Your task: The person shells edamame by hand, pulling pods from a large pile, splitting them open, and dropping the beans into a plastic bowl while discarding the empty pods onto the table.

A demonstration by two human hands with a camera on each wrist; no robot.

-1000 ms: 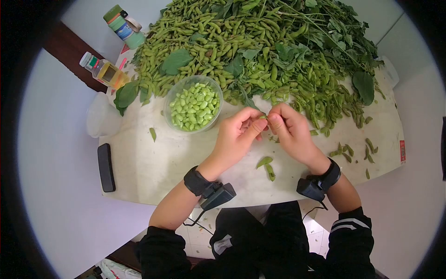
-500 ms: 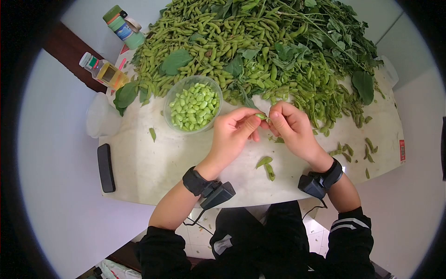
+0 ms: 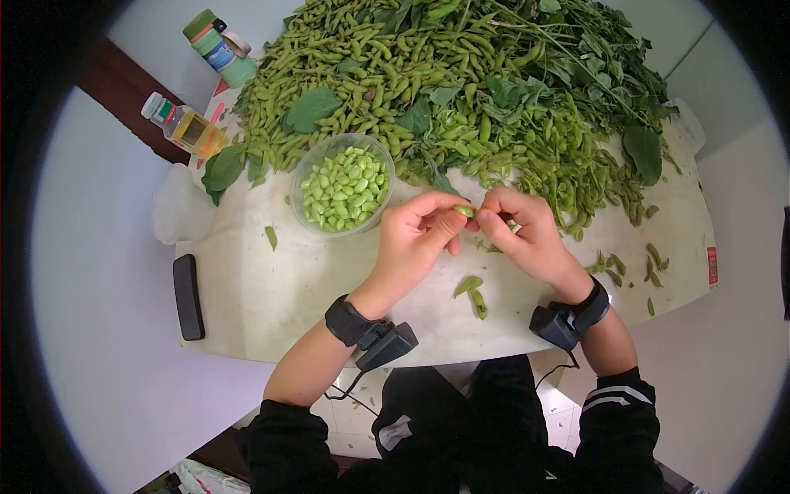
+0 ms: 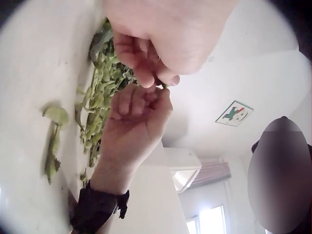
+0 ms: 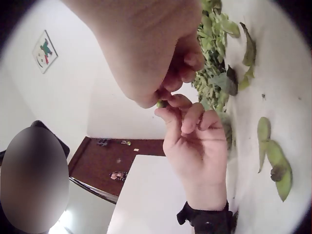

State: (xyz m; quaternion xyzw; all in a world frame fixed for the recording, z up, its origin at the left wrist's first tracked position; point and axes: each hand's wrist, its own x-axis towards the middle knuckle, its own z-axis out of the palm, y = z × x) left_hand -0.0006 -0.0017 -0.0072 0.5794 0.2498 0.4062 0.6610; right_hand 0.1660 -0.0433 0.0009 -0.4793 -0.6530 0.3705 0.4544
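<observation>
In the head view my left hand (image 3: 415, 243) pinches a green edamame pod (image 3: 464, 211) between thumb and forefinger. The right hand (image 3: 531, 239) meets it from the other side, thumb and forefinger pinching at the pod's near end, its other fingers curled. Only a small green bit of the pod shows between the fingertips in the right wrist view. Left of the hands stands a clear round tub (image 3: 301, 216) holding many shelled beans (image 3: 341, 189). Two loose pods (image 3: 471, 295) lie on the table just below the hands.
A large heap of edamame pods (image 3: 370, 90) with leaves and stems covers the table's far side. Scattered pods (image 3: 613, 267) lie at right. Along the left are a phone (image 3: 188, 296), a translucent container (image 3: 181, 206), an oil-coloured bottle (image 3: 185, 126) and a green bottle (image 3: 220, 49).
The pod between the fingertips shows more of its bright green side than a second ago. My right hand has shifted slightly right; the left has barely moved.
</observation>
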